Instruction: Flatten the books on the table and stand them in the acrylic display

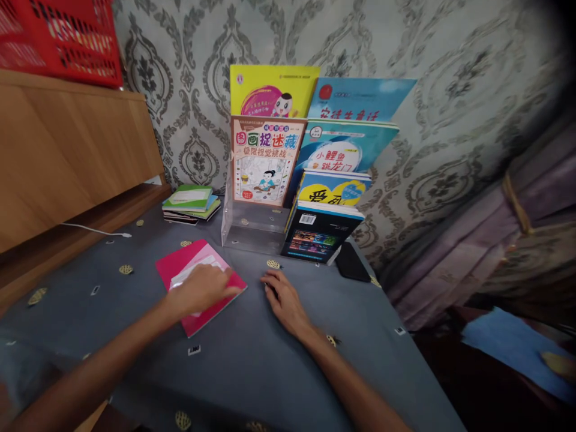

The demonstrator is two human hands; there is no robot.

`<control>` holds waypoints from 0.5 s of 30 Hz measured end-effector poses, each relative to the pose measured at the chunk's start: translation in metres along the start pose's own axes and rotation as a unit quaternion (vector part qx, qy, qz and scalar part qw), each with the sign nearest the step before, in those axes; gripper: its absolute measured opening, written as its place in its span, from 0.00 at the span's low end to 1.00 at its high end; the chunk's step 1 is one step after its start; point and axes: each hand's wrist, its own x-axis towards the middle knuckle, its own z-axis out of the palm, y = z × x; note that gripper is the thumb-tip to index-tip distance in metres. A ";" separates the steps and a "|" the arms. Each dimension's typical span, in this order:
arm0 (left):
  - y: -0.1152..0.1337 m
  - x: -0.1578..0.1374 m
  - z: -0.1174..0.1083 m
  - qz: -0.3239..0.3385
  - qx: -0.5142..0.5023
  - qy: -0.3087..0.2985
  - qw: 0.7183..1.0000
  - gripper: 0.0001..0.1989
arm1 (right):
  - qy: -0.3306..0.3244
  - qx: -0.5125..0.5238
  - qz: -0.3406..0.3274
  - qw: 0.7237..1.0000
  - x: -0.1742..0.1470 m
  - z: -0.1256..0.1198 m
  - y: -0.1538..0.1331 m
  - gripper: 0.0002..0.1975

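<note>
A bright pink book or notebook [168, 261] lies flat and askew on the grey cloth. My left hand [200, 291] rests across its cover, thumb reaching toward the right edge and apart from the forefinger; the other fingers are partly hidden. Beside and beneath that hand shows a whitish, shiny patch [191, 270]; I cannot tell whether it is cover print or a loose sheet. To the right, my right hand [285, 303] rests on the cloth with loosely bent fingers and holds nothing. Beyond both hands, a clear acrylic rack [252, 240] holds several upright children's books [267, 159].
A small stack of thin books [189, 201] lies at the back left. A dark phone-like slab [353, 262] lies right of the rack. A white cable [96, 230] runs by the wooden cabinet [76, 150], which bears a red basket [67, 42]. A curtain [472, 240] hangs at right.
</note>
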 end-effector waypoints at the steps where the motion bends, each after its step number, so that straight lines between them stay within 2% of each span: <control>1: -0.012 0.003 0.002 -0.025 -0.017 0.006 1.000 0.26 | -0.002 -0.002 0.000 1.000 0.000 0.000 0.000 0.15; 4: -0.058 0.011 0.013 -0.142 -0.013 0.015 0.990 0.21 | -0.008 -0.011 0.003 1.000 0.000 0.000 -0.001 0.15; 6: -0.085 0.016 0.026 -0.188 0.001 0.041 0.981 0.20 | -0.014 -0.018 0.005 1.000 -0.001 -0.001 -0.002 0.15; 8: -0.101 0.018 0.040 -0.208 0.007 0.076 0.975 0.21 | -0.021 -0.024 -0.001 0.999 -0.001 -0.003 -0.005 0.15; 11: -0.107 0.019 0.056 -0.213 0.013 0.125 0.969 0.22 | -0.034 -0.028 -0.026 0.999 -0.002 -0.003 -0.009 0.15; 15: -0.102 0.020 0.060 -0.205 0.027 0.135 0.969 0.22 | -0.058 -0.039 -0.065 0.995 -0.004 -0.002 -0.014 0.15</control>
